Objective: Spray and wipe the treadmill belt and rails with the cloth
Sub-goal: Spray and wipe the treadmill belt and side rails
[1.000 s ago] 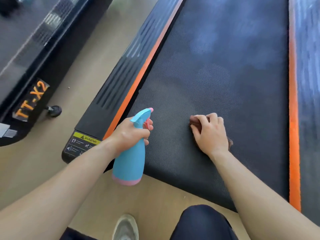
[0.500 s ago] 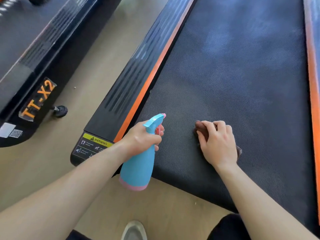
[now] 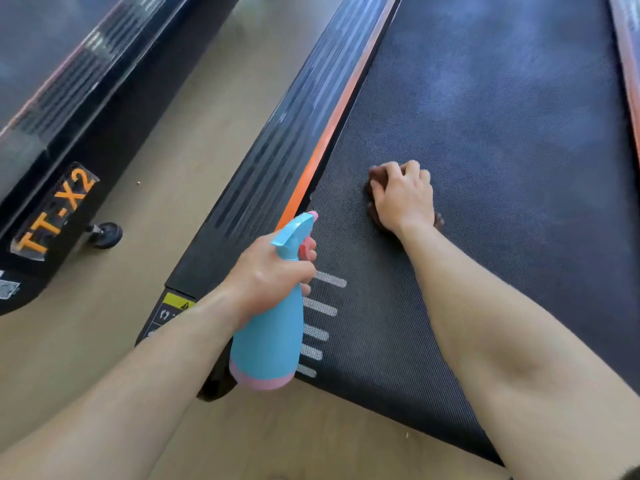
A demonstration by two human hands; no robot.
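A light blue plastic spray bottle with a pink base and pink trigger [image 3: 270, 344] is gripped round its neck by the left hand [image 3: 273, 271], with the fingers curled at the trigger. The bottle is held upright over the near left corner of the black textured treadmill belt [image 3: 502, 168], its nozzle pointed away up the belt. A crumpled dark brown cloth [image 3: 374, 175] is pressed onto the belt under the right hand [image 3: 403, 195], whose fingers are curled over it; only the cloth's edges are seen around the hand. The cloth lies near the left black ribbed side rail with an orange stripe [image 3: 277, 150] but apart from it. Short white dashes [image 3: 318, 327] are printed on the belt beside the bottle. A second black treadmill marked "TT-X2" in orange [image 3: 55, 216] is seen to the left across a tan floor [image 3: 156, 220].
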